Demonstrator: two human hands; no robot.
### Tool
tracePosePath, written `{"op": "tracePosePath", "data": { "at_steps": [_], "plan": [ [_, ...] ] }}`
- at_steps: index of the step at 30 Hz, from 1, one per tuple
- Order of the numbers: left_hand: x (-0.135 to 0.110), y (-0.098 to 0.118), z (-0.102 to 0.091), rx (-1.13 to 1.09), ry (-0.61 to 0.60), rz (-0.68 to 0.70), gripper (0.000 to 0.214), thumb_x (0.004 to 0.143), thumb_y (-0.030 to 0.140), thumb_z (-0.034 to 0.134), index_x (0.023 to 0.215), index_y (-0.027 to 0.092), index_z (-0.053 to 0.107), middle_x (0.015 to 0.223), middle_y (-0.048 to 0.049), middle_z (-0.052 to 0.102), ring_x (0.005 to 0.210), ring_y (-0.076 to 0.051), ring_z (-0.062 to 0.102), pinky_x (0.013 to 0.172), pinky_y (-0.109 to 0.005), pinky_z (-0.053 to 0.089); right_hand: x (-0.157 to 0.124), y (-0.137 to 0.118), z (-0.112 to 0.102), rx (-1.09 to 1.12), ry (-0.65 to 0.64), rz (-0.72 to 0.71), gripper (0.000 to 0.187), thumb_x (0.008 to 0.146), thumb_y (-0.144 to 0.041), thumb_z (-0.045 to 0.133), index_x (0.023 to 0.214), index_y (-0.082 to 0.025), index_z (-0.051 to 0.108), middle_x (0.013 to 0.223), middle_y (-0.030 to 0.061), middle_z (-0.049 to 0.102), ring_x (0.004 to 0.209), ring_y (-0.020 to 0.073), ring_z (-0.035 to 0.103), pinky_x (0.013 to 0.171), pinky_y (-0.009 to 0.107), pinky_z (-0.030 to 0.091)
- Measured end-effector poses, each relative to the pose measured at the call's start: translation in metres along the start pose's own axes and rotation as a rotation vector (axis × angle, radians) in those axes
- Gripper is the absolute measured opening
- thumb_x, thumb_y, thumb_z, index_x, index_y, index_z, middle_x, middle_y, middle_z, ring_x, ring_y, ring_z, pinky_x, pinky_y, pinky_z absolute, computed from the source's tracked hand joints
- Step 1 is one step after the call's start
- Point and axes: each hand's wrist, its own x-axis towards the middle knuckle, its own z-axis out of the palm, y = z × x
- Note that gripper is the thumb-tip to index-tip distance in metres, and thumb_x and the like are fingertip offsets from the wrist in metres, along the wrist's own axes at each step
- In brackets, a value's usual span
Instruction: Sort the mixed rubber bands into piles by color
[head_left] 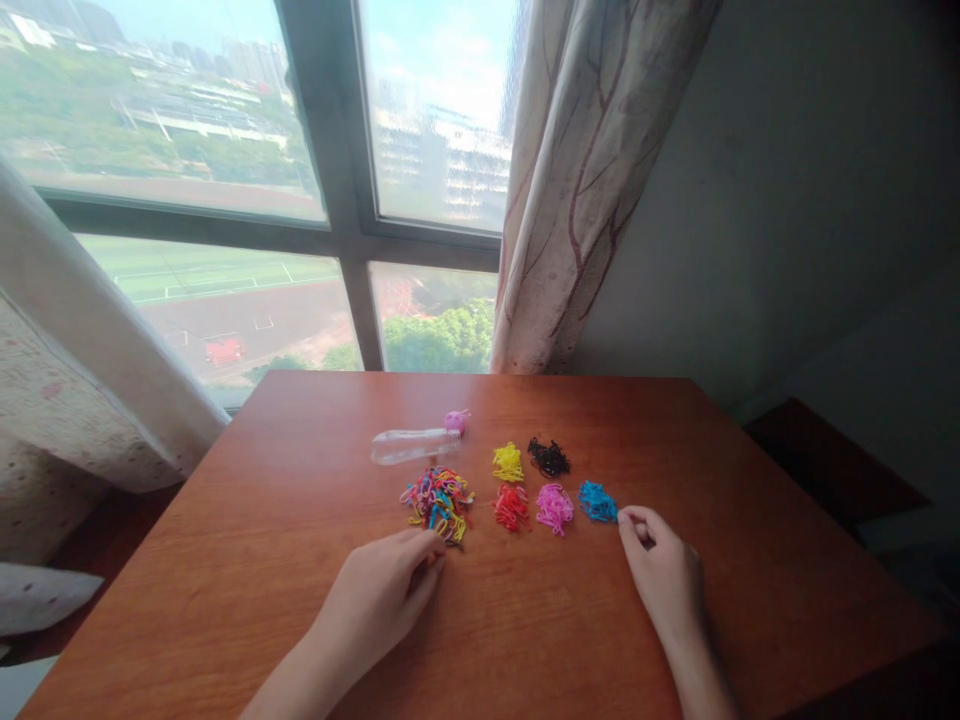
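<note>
Small rubber bands lie on the table in loose piles. My left hand (382, 580) is at the near edge of the mixed-colour pile of rubber bands (436, 500). Its fingers are curled with the tips close together; what they grip, if anything, is hidden. At the right edge of the blue rubber bands (597, 501), my right hand (664, 565) has thumb and forefinger pinched together, and anything between them is too small to make out. Between the hands are red rubber bands (511, 508) and pink rubber bands (555, 509), with yellow rubber bands (508, 462) and black rubber bands (549, 457) behind.
A clear plastic container (415, 446) lies on its side behind the mixed pile, a pink cap (456, 421) at its right end. The brown wooden table (517, 640) stands against a window (349, 230) with curtains (581, 180) on both sides.
</note>
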Motion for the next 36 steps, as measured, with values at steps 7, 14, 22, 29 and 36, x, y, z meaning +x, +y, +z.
{"op": "tracePosePath", "data": {
  "at_steps": [7,14,22,29,36],
  "plan": [
    [0.000,0.001,0.000,0.010,0.029,-0.009,0.022,0.091,0.018,0.042,0.091,0.026,0.062,0.091,0.0003,0.073,0.081,-0.016,0.068,0.066,-0.022,0.043,-0.020,-0.055,0.007,0.170,-0.041,-0.225,0.034,0.091,-0.047,0.049,0.083,-0.021,0.068,0.065,0.0032,0.066,0.057,0.0174,0.061,0.057,0.024,0.042],
    [0.002,-0.001,0.009,0.051,0.060,-0.046,0.025,0.093,0.020,0.041,0.100,0.027,0.063,0.095,-0.0004,0.073,0.084,-0.017,0.070,0.071,-0.023,0.047,-0.061,-0.117,0.039,0.298,-0.252,-0.452,0.022,0.094,-0.027,0.047,0.082,-0.021,0.064,0.064,-0.0012,0.062,0.057,0.0132,0.058,0.056,0.021,0.037],
    [0.004,-0.003,0.014,0.096,0.055,-0.056,0.025,0.094,0.021,0.041,0.103,0.026,0.064,0.095,-0.0021,0.074,0.085,-0.018,0.070,0.072,-0.024,0.048,-0.078,-0.123,0.057,0.298,-0.352,-0.499,0.016,0.091,-0.018,0.049,0.082,-0.021,0.061,0.067,-0.0022,0.062,0.059,0.0126,0.058,0.058,0.021,0.034],
    [0.006,0.000,0.011,0.092,0.047,-0.064,0.022,0.091,0.017,0.045,0.096,0.026,0.064,0.091,-0.0005,0.073,0.083,-0.017,0.069,0.070,-0.022,0.045,-0.078,-0.122,0.057,0.236,-0.363,-0.538,0.015,0.090,-0.016,0.050,0.082,-0.022,0.061,0.069,-0.0022,0.063,0.062,0.0136,0.059,0.060,0.023,0.033],
    [0.006,0.000,0.012,0.093,0.095,-0.056,0.019,0.086,0.014,0.047,0.090,0.025,0.063,0.087,0.0001,0.072,0.076,-0.015,0.068,0.067,-0.021,0.043,-0.079,-0.123,0.056,0.217,-0.339,-0.561,0.015,0.089,-0.015,0.050,0.080,-0.022,0.060,0.068,-0.0026,0.063,0.062,0.0132,0.058,0.059,0.023,0.032]
  ]
}}
